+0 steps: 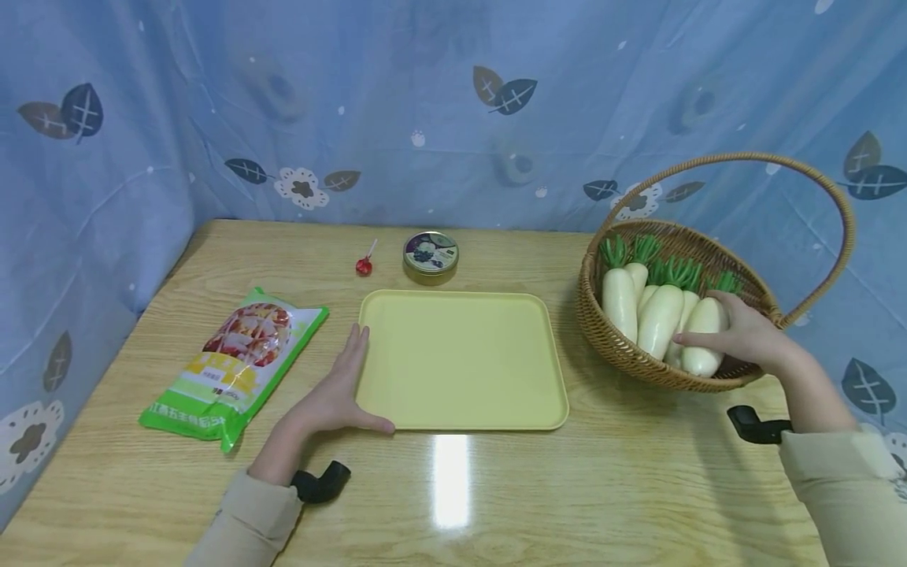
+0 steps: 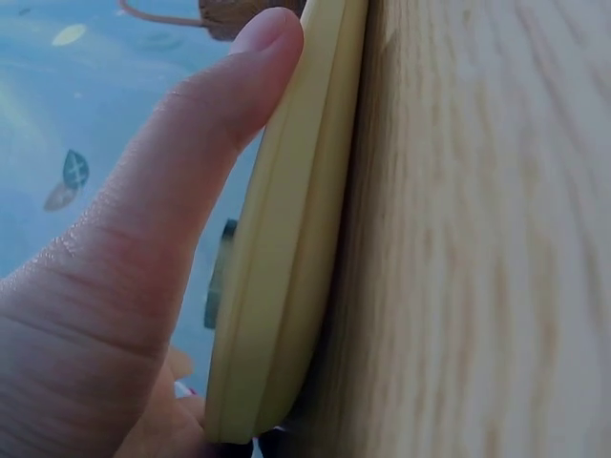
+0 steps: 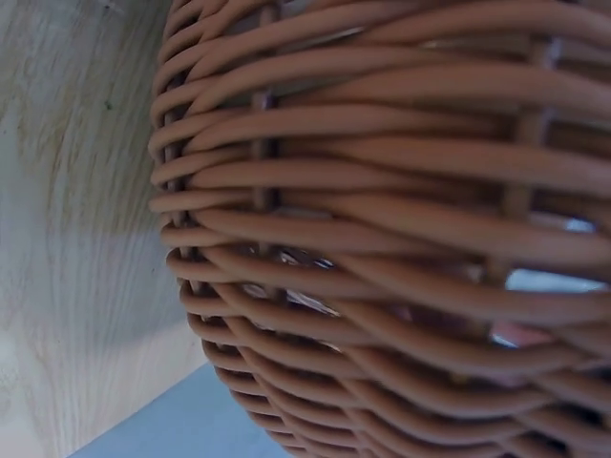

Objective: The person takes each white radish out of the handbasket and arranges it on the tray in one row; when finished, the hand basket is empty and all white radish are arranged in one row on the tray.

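On the wooden table (image 1: 602,488), furthest left, a green-and-white food package (image 1: 234,366) lies flat, its long axis slanting from the near left to the far right. Beside it the left hand (image 1: 336,402) has its fingers straight and its thumb spread wide, bracketing the near left corner of a pale yellow rectangular tray (image 1: 460,362); the left wrist view shows the thumb lying against the tray's rim. A red lollipop (image 1: 364,268) lies beyond the tray's far left corner, its stick pointing away and a little to the right. The tray's long axis runs from left to right, and just behind its far edge sits a round lidded tin (image 1: 431,257). To the right stands a wicker basket (image 1: 638,366) with an arched handle, packed with white radishes (image 1: 659,319) whose green tops point away from the person. At the right of this bunch, the right hand (image 1: 745,335) grips one white radish (image 1: 704,319), thumb across its near part. That radish is inside the basket, its long axis running from near to far, blunt root end toward the person, leafy end leaning slightly right.
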A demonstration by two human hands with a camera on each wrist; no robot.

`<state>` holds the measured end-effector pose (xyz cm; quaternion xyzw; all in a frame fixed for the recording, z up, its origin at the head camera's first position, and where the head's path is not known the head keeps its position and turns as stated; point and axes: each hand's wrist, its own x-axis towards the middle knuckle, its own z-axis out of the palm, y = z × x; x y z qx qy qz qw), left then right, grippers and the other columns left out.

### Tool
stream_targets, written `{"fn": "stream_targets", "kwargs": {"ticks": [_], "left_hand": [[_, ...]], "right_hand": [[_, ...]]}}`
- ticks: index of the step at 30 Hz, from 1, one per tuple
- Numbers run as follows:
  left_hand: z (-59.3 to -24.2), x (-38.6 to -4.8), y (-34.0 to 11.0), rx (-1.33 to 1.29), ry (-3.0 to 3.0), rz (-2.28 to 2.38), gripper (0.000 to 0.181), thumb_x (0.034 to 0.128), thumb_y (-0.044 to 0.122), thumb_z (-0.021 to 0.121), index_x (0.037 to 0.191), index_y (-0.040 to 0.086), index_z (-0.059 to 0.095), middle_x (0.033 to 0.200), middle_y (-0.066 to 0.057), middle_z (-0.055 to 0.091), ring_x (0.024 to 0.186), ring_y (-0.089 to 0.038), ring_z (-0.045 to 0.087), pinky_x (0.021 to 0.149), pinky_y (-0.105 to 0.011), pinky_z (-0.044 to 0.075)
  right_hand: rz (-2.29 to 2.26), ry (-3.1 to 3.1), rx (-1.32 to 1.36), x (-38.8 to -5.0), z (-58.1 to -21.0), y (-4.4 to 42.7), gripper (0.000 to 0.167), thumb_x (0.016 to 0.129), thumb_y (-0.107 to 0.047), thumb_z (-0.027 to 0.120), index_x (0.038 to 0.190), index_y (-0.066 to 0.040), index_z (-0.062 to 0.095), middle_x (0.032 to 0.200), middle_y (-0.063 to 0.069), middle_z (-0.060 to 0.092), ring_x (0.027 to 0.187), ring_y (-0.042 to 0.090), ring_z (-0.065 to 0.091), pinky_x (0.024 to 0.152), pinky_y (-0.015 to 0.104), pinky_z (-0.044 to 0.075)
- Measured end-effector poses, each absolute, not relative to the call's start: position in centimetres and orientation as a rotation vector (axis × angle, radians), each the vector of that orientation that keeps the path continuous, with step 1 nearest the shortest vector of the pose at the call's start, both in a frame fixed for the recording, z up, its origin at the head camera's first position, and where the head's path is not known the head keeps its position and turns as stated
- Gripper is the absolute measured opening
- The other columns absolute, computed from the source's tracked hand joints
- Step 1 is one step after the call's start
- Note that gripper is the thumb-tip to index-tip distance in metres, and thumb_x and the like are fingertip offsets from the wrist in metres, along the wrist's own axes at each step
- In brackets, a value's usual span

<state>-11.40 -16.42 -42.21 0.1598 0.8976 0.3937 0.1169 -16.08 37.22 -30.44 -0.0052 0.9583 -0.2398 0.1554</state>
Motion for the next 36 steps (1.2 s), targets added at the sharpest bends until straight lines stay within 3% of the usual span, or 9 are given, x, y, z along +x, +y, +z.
{"fn": "stream_targets", "kwargs": {"ticks": [8,23,28,33,36], "left_hand": [[-42.4,-11.6,-16.1,0.462,2.635,1.123,0.143,0.051,0.05,0.085,0.144,0.007,-0.014,0.149,-0.015,-0.022,0.135,-0.036,-0.012,0.107,-0.056,0.0],[-42.4,-11.6,-16.1,0.472,2.649,1.099,0.145,0.0495,0.053,0.084,0.144,0.004,-0.014,0.148,-0.016,-0.021,0.135,-0.035,-0.012,0.107,-0.055,-0.002],[-42.4,-11.6,-16.0,0.481,2.645,1.098,0.145,0.0496,0.053,0.084,0.144,0.004,-0.015,0.148,-0.016,-0.022,0.135,-0.035,-0.012,0.107,-0.055,-0.001],[-42.3,-11.6,-16.1,0.485,2.645,1.095,0.145,0.0494,0.052,0.084,0.143,0.004,-0.015,0.148,-0.016,-0.022,0.135,-0.033,-0.013,0.107,-0.054,-0.002],[-42.3,-11.5,-16.1,0.484,2.643,1.1,0.145,0.0494,0.052,0.084,0.143,0.004,-0.015,0.148,-0.016,-0.022,0.135,-0.033,-0.013,0.107,-0.053,-0.002]], "right_hand": [[-0.817,2.758,0.045,-15.6,-29.5,36.5,0.105,0.083,-0.04,0.064,0.142,0.003,-0.011,0.122,0.04,0.028,0.082,0.034,0.056,0.056,0.04,0.052],[-0.886,2.873,0.003,-14.9,-27.8,35.3,0.099,0.084,-0.037,0.063,0.146,-0.004,-0.007,0.121,0.037,0.031,0.064,0.022,0.054,0.048,0.04,0.048],[-0.887,2.866,0.009,-14.6,-27.1,34.8,0.099,0.085,-0.037,0.063,0.146,-0.007,-0.009,0.122,0.039,0.03,0.069,0.025,0.055,0.05,0.04,0.048],[-0.817,2.879,0.013,-14.1,-26.7,34.2,0.1,0.084,-0.041,0.062,0.146,-0.012,-0.01,0.134,0.041,0.02,0.099,0.049,0.044,0.063,0.052,0.045],[-0.818,2.883,0.007,-13.7,-26.5,33.7,0.1,0.083,-0.041,0.064,0.147,-0.013,-0.008,0.138,0.038,0.017,0.108,0.053,0.035,0.068,0.056,0.043]]}}
